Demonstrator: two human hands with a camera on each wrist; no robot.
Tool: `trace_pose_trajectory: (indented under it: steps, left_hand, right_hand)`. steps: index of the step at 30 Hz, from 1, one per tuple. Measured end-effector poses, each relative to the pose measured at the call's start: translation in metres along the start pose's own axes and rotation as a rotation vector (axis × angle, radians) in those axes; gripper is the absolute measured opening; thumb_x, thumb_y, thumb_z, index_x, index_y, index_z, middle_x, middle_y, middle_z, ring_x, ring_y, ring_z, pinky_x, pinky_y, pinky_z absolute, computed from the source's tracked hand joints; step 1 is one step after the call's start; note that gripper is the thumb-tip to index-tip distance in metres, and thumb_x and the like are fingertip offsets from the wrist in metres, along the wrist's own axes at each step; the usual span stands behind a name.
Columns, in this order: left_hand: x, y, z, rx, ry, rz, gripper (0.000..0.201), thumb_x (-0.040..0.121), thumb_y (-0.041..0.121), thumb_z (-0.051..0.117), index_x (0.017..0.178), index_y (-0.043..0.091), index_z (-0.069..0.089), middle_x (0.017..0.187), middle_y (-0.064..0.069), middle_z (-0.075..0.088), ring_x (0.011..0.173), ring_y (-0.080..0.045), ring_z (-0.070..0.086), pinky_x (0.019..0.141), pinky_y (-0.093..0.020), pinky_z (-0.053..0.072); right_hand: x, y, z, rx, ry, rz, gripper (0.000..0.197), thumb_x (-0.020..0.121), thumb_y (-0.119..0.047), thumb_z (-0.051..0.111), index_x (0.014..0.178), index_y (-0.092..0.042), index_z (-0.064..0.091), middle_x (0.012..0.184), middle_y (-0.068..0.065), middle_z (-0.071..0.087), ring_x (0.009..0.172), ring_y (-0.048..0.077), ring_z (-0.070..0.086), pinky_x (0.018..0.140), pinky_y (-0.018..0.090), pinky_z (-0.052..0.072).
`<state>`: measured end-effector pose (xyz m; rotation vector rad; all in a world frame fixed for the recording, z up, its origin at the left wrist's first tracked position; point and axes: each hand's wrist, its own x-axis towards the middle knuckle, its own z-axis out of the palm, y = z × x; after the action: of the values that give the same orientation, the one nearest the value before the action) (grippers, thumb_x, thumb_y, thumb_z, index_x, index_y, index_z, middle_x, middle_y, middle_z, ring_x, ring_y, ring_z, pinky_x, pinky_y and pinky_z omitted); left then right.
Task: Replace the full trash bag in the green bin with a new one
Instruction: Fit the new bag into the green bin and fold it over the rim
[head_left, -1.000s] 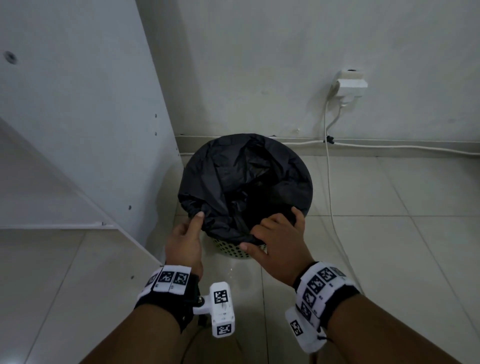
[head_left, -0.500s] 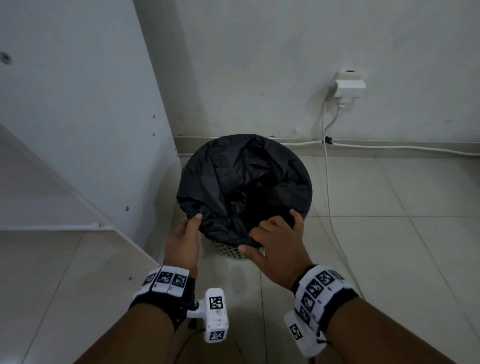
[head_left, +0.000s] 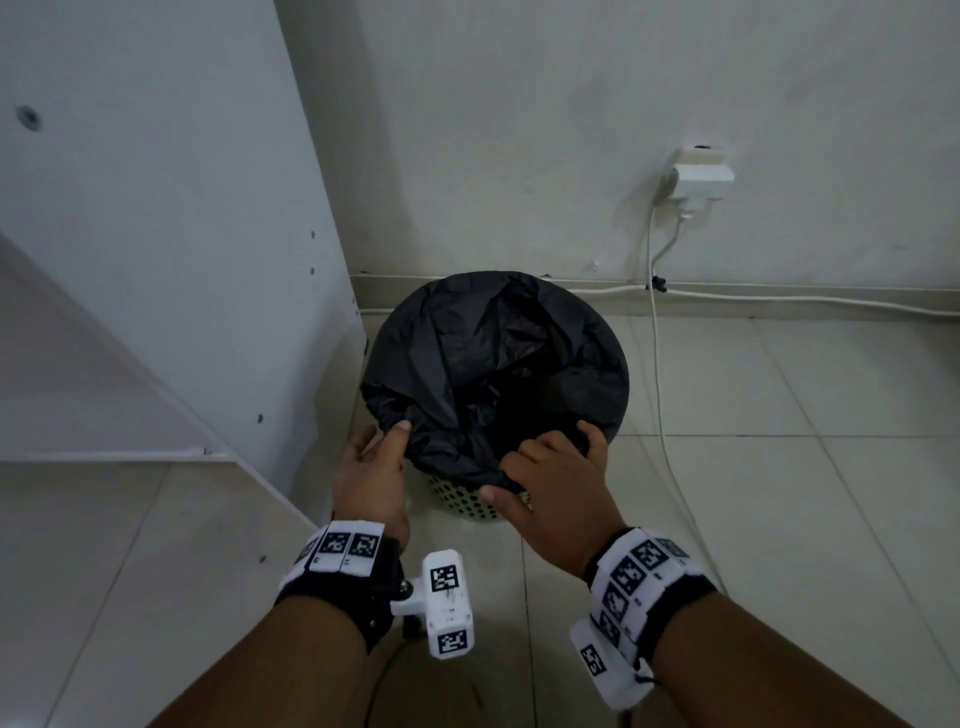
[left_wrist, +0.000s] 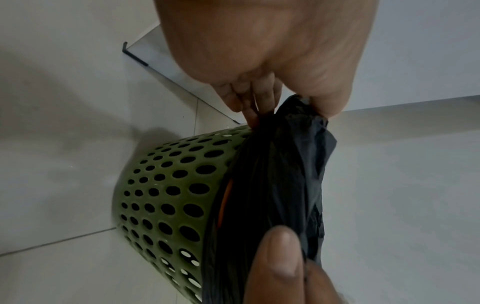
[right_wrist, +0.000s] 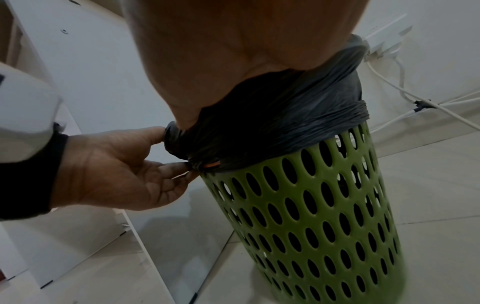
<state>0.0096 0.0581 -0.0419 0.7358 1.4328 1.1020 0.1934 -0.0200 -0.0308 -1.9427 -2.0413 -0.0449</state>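
Note:
A green perforated bin (head_left: 470, 501) stands on the floor, lined with a black trash bag (head_left: 493, 358) whose top folds over the rim. My left hand (head_left: 395, 441) pinches the bag's edge at the near-left rim between thumb and fingers (left_wrist: 262, 96). My right hand (head_left: 524, 467) curls over the near rim and grips the folded bag, its thumb (left_wrist: 280, 257) on the plastic. The right wrist view shows the bin (right_wrist: 324, 205), the bag fold (right_wrist: 298, 123), the left hand (right_wrist: 179, 148) and a bit of orange drawstring (right_wrist: 211, 165). The bag's contents are hidden.
A white cabinet panel (head_left: 182, 234) stands close on the bin's left. The wall is right behind it, with a white plug adapter (head_left: 698, 176). A white cable (head_left: 655, 374) runs down past the bin's right side onto the tiled floor (head_left: 779, 493).

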Motion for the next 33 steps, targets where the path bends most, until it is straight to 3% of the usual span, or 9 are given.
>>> trace_pose_trajectory:
  steps: [2, 4, 8, 11, 19, 24, 28, 30, 33]
  left_hand:
    - [-0.002, 0.001, 0.001, 0.066, 0.021, 0.014, 0.056, 0.082, 0.049, 0.07, 0.127, 0.017, 0.064, 0.118, -0.004, 0.07, 0.1, -0.022, 0.067, 0.075, -0.02, 0.049]
    - [-0.007, 0.006, 0.006, 0.171, 0.078, 0.043, 0.037, 0.092, 0.043, 0.063, 0.121, 0.02, 0.067, 0.106, -0.002, 0.069, 0.093, -0.02, 0.062, 0.063, -0.021, 0.04]
    - [-0.01, 0.011, 0.012, 0.272, 0.054, 0.12, 0.021, 0.097, 0.035, 0.055, 0.101, 0.017, 0.066, 0.093, -0.007, 0.062, 0.096, -0.031, 0.059, 0.077, -0.031, 0.038]
    - [-0.011, 0.013, 0.013, 0.311, 0.029, 0.122, 0.025, 0.1, 0.036, 0.05, 0.112, 0.018, 0.063, 0.106, -0.009, 0.06, 0.098, -0.027, 0.055, 0.083, -0.033, 0.038]
    - [-0.016, 0.024, 0.004, 0.254, 0.009, 0.069, 0.015, 0.098, 0.033, 0.056, 0.093, 0.02, 0.063, 0.075, 0.008, 0.056, 0.085, -0.025, 0.054, 0.07, -0.026, 0.035]
    - [-0.024, 0.02, 0.007, 0.075, 0.138, 0.039, 0.03, 0.089, 0.034, 0.072, 0.114, 0.018, 0.071, 0.101, -0.002, 0.073, 0.083, -0.014, 0.063, 0.065, -0.021, 0.042]
    - [-0.026, 0.015, 0.007, 0.164, 0.133, 0.041, 0.027, 0.092, 0.042, 0.066, 0.103, 0.018, 0.074, 0.083, 0.002, 0.067, 0.07, -0.01, 0.055, 0.066, -0.024, 0.039]
    - [-0.025, 0.015, 0.007, 0.248, 0.128, 0.061, 0.025, 0.094, 0.044, 0.061, 0.09, 0.022, 0.071, 0.072, 0.006, 0.061, 0.071, -0.017, 0.057, 0.073, -0.026, 0.037]
    - [-0.017, 0.014, 0.01, 0.305, 0.096, 0.078, 0.034, 0.096, 0.044, 0.055, 0.092, 0.014, 0.071, 0.081, -0.006, 0.064, 0.087, -0.032, 0.061, 0.076, -0.032, 0.04]
  right_hand:
    - [-0.001, -0.001, 0.001, -0.006, 0.001, 0.006, 0.036, 0.089, -0.063, 0.046, 0.077, -0.031, 0.057, 0.078, -0.013, 0.054, 0.093, 0.015, 0.057, 0.108, 0.058, 0.028]
    - [-0.001, -0.002, 0.002, -0.009, 0.005, 0.01, 0.035, 0.089, -0.062, 0.047, 0.077, -0.03, 0.057, 0.077, -0.013, 0.054, 0.092, 0.015, 0.056, 0.108, 0.057, 0.028]
    - [0.002, -0.001, 0.001, -0.021, -0.004, 0.009, 0.036, 0.09, -0.061, 0.045, 0.078, -0.03, 0.056, 0.077, -0.012, 0.054, 0.092, 0.015, 0.056, 0.107, 0.055, 0.029]
    - [0.003, -0.001, 0.0, -0.022, -0.013, 0.005, 0.036, 0.091, -0.062, 0.044, 0.078, -0.03, 0.056, 0.078, -0.012, 0.054, 0.093, 0.015, 0.056, 0.107, 0.055, 0.028]
    - [0.002, 0.001, -0.001, -0.012, -0.024, -0.007, 0.037, 0.089, -0.063, 0.044, 0.079, -0.03, 0.056, 0.078, -0.012, 0.054, 0.093, 0.016, 0.056, 0.107, 0.054, 0.028]
    - [0.0, 0.001, 0.0, -0.016, -0.026, -0.016, 0.038, 0.089, -0.064, 0.042, 0.081, -0.03, 0.058, 0.08, -0.013, 0.056, 0.094, 0.016, 0.057, 0.108, 0.054, 0.029]
    - [0.0, 0.001, -0.001, -0.013, -0.025, -0.014, 0.038, 0.089, -0.064, 0.042, 0.08, -0.03, 0.058, 0.079, -0.013, 0.056, 0.093, 0.016, 0.057, 0.107, 0.054, 0.03]
    - [0.001, 0.002, -0.002, -0.014, -0.027, -0.019, 0.038, 0.089, -0.063, 0.042, 0.08, -0.03, 0.058, 0.079, -0.013, 0.056, 0.093, 0.017, 0.058, 0.107, 0.054, 0.03]
    - [0.003, 0.001, -0.002, -0.015, -0.037, -0.02, 0.039, 0.09, -0.063, 0.041, 0.081, -0.03, 0.058, 0.08, -0.013, 0.057, 0.094, 0.016, 0.057, 0.107, 0.054, 0.029]
